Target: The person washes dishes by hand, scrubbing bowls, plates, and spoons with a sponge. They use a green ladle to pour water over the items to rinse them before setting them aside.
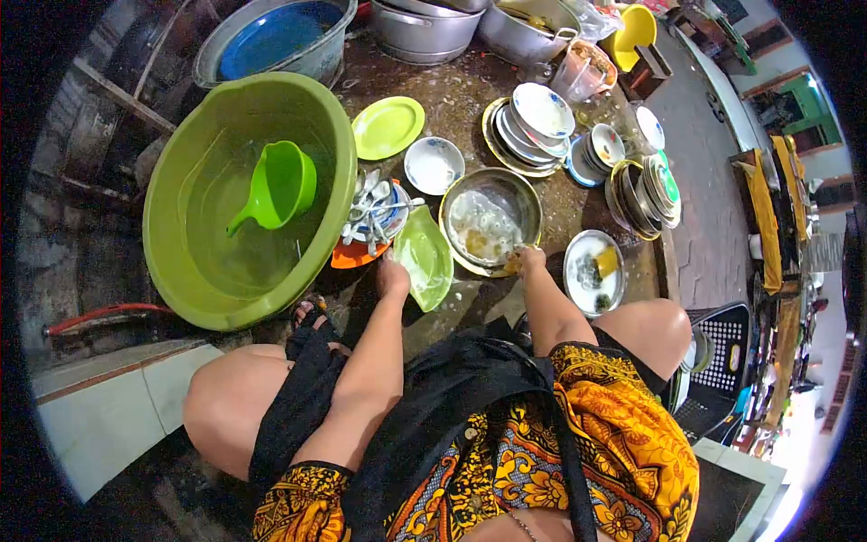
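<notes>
my left hand [393, 276] is clamped on the green leaf-shaped plate [424, 260], beside the sudsy metal basin [526, 200]; i cannot tell the right hand [531, 259]'s grip at the basin's rim. steady the plate when scrubbing.

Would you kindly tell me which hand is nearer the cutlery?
Left: the left hand is on the near side of the cutlery; the right hand is farther right, at the rim of the metal bowl.
</notes>
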Tool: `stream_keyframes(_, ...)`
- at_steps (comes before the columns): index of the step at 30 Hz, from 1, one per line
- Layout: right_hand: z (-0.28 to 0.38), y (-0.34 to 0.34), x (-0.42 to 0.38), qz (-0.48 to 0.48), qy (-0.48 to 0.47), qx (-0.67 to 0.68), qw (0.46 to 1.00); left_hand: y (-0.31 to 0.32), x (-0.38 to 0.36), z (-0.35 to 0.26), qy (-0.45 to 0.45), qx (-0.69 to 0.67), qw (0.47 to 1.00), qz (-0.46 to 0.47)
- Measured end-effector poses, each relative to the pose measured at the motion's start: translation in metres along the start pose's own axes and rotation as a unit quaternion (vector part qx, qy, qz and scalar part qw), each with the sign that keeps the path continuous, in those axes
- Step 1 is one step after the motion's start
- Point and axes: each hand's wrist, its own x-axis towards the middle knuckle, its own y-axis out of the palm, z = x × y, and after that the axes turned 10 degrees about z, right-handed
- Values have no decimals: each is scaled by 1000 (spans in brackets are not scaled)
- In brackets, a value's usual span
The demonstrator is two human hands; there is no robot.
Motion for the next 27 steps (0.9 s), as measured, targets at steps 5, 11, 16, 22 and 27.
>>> stream_keyframes(5, 82, -37, -82, -176, -81, -67, 979, -1, -30, -33, -12, 162, 981, -102)
stream_keyframes(11, 161, -71, -143, -264, -424, -220, 838, 0, -52, -80, -46, 168, 981, -89)
stream_keyframes(16, 194, -70, -178, -231, -463, -342, 784, 8, -63, -117, 187, 171, 962, -101)
stream_keyframes(22, 224, -67, -226, -177, -645, -409, 621, 6, -77, -167, 432, 4, 902, 25)
stream_keyframes(27, 225, -54, -230, -192, -567, -284, 749, 7, -85, -178, 413, -89, 906, -37)
